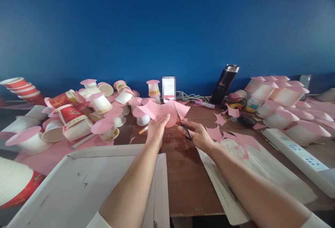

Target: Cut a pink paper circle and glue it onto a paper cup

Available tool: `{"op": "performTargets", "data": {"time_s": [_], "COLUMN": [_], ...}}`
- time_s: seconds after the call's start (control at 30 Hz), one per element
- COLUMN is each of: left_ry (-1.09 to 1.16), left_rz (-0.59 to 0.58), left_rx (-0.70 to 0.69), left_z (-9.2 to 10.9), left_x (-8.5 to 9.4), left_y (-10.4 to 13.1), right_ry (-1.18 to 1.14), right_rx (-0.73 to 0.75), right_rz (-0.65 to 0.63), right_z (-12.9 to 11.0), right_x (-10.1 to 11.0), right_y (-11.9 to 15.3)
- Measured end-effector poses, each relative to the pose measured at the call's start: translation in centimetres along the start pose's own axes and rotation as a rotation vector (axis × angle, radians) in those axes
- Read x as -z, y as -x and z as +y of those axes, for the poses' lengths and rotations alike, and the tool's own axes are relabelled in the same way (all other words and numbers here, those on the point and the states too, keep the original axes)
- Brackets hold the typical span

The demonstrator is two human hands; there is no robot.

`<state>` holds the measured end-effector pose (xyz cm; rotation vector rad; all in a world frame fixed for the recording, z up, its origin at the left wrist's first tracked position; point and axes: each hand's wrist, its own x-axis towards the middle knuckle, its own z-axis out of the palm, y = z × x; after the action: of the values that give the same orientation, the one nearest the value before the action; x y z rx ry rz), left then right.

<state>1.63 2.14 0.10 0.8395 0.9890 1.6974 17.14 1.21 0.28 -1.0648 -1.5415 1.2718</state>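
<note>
My left hand (156, 130) pinches a sheet of pink paper (172, 114) above the table, thumb on top. A round outline shows on the paper around the thumb; whether a cup is attached beneath is hidden. In my right hand (199, 135) are black-handled scissors (187, 132), fingers closed around the handles. Their blades point up and away, at the paper's right part. Just beyond the left hand stands a white paper cup (143, 120) with a pink piece on top. Pink paper scraps (214, 133) lie right of the right hand.
Several paper cups with pink tops crowd the left (102, 103) and right (285, 92). A black thermos (224, 85) leans by the blue wall near a glue stick (205, 104). A power strip (300, 154) lies right; a white box lid (86, 186) front left.
</note>
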Motion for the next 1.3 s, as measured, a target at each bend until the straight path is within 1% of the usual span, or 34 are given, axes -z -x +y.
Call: {"op": "performTargets", "data": {"time_s": [0.17,0.33,0.53,0.6,0.73,0.87,1.13,1.3], "left_ry": [-0.031,-0.029,-0.016,-0.028,-0.068,-0.067,-0.024,-0.029], "left_rz": [0.019,0.023,-0.01,0.004,0.069,0.089,0.081,0.071], "left_rx": [0.009,0.026,0.043,0.044,0.033,0.053,0.066,0.052], "left_z": [0.2,0.2,0.0,0.1,0.5,0.8,1.0,1.0], "left_x": [-0.1,0.0,0.1,-0.1,-0.6,-0.9,-1.0,-0.9], "left_y": [0.0,0.0,0.0,0.1,0.4,0.6,0.9,0.8], "right_ry": [0.016,0.011,0.016,0.01,0.006,0.004,0.059,0.016], "right_rx": [0.009,0.02,0.014,0.017,0.031,0.027,0.032,0.023], "right_rz": [0.007,-0.013,-0.005,0.0,-0.012,-0.025,-0.011,0.004], "right_z": [-0.4,-0.6,-0.2,-0.2,-0.2,-0.2,-0.3,-0.1], "right_x": [-0.1,-0.1,-0.1,-0.1,-0.1,-0.1,-0.1,-0.1], "right_y": [0.2,0.3,0.2,0.2,0.3,0.3,0.1,0.0]}}
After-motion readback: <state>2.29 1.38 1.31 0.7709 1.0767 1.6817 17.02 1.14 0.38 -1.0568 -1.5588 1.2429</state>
